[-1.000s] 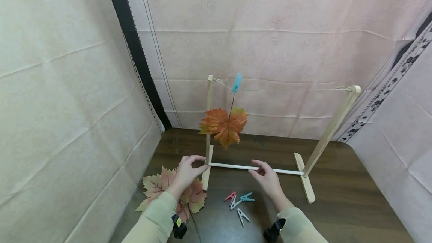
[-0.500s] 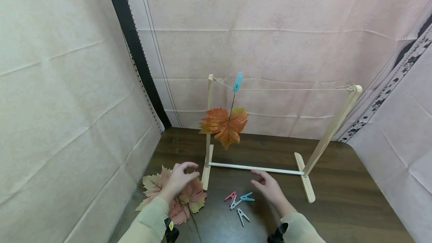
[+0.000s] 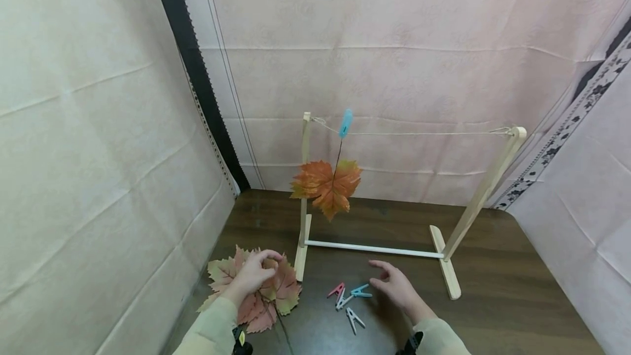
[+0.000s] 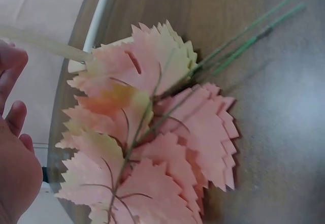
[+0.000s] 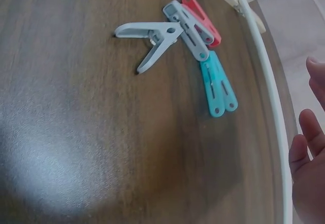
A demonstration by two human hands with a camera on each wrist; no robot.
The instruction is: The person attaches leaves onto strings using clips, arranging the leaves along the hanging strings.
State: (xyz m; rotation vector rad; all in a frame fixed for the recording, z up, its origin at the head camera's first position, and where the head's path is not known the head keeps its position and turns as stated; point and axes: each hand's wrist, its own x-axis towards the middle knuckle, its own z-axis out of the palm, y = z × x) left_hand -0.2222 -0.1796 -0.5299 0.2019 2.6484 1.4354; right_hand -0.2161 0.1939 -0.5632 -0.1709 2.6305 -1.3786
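My left hand [image 3: 253, 274] hovers over a pile of pink and cream artificial leaves [image 4: 152, 173] with green stems, its fingers loosely bent around nothing. My right hand [image 3: 394, 284] is off to the right of several clothespins, fingers relaxed and holding nothing. Among them are a red clothespin [image 5: 202, 21], a blue clothespin [image 5: 217, 84] and a grey clothespin [image 5: 152, 37]. Beyond the hands stands a wooden frame [image 3: 480, 193] with a string [image 3: 419, 134] across its top. An orange leaf [image 3: 327, 185] hangs there by its stem from another blue clothespin [image 3: 346, 123].
A white rod [image 3: 374, 248] joins the frame's two feet low above the brown wooden table [image 3: 512, 289]. Pale cloth walls [image 3: 419, 70] enclose the table at the back and both sides.
Both hands have drawn back from the white rod toward the person. The left one has come down-left over the leaf pile. The frame, hanging leaf and clothespins look unmoved.
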